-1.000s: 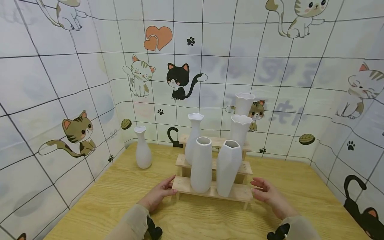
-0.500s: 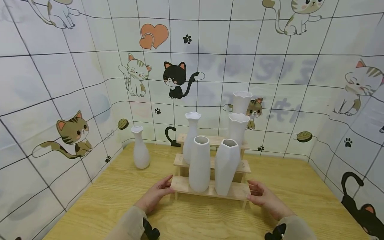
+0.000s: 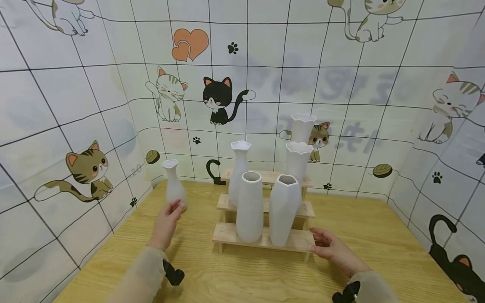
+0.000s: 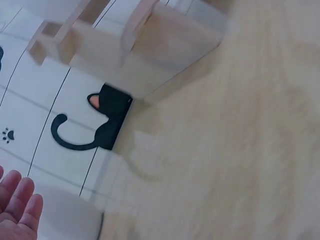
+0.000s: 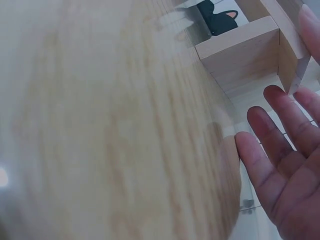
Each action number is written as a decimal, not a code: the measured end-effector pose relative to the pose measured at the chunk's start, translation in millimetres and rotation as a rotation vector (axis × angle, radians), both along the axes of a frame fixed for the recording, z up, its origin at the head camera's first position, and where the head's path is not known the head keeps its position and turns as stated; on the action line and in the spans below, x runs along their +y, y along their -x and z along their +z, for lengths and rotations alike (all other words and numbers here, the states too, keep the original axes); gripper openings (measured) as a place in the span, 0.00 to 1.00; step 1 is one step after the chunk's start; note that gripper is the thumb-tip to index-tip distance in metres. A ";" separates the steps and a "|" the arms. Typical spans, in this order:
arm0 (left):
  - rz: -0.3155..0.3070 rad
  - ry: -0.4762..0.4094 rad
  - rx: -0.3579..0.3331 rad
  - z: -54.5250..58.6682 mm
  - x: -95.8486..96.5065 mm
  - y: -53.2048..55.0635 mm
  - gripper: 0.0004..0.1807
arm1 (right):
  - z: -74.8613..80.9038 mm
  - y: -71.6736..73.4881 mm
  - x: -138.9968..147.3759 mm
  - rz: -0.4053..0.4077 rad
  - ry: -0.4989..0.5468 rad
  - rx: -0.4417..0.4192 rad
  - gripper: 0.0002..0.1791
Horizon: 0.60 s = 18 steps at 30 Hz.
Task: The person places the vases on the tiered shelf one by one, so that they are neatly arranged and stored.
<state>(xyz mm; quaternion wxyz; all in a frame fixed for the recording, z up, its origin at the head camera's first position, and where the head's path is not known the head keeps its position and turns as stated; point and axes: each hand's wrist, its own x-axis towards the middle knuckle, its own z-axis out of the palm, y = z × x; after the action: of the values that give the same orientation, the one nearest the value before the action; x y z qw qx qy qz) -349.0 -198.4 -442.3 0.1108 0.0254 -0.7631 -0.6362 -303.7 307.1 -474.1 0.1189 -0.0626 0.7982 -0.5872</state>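
A white narrow-necked vase (image 3: 174, 185) stands on the table at the left. My left hand (image 3: 165, 225) is at its lower front, fingertips over its base; whether they touch is hard to tell. In the left wrist view those fingers (image 4: 22, 202) look loosely extended beside the pale vase. A three-step wooden stand (image 3: 227, 235) holds several white vases, including a round-mouthed vase (image 3: 249, 208) and a faceted vase (image 3: 283, 210) on its lowest step. My right hand (image 3: 339, 252) rests at that step's right end, thumb and fairly straight fingers (image 5: 277, 137) around the corner.
Behind are a flared-neck vase (image 3: 239, 172) and two scalloped-rim vases, the nearer scalloped vase (image 3: 298, 162) partly covering the other. The wood-grain table (image 3: 242, 280) meets walls (image 3: 265, 46) covered with cat-print sheeting on three sides.
My left hand has left the stand's left end and moved left and forward to the lone vase. My right hand has moved in against the stand's right end. The view has shifted slightly.
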 end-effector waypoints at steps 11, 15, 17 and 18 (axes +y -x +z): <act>0.218 0.079 0.043 20.0 -21.5 23.4 0.35 | -0.9 -1.2 2.6 0.012 -0.008 0.039 0.40; 0.248 0.110 0.026 22.6 -22.7 35.4 0.40 | -2.1 -0.5 2.3 0.027 -0.005 0.050 0.40; 0.264 0.142 0.014 24.1 -22.6 40.6 0.41 | -2.5 -0.3 1.7 0.032 0.002 0.050 0.40; 0.275 0.161 0.002 25.0 -22.3 42.8 0.42 | -2.8 -0.2 1.5 0.033 0.002 0.051 0.40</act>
<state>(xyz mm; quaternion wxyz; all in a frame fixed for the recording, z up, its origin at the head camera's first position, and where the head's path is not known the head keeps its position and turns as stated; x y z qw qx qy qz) -391.8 -220.7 -417.3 0.1990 0.1199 -0.8010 -0.5517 -303.5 308.6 -477.0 0.1081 -0.0908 0.7991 -0.5843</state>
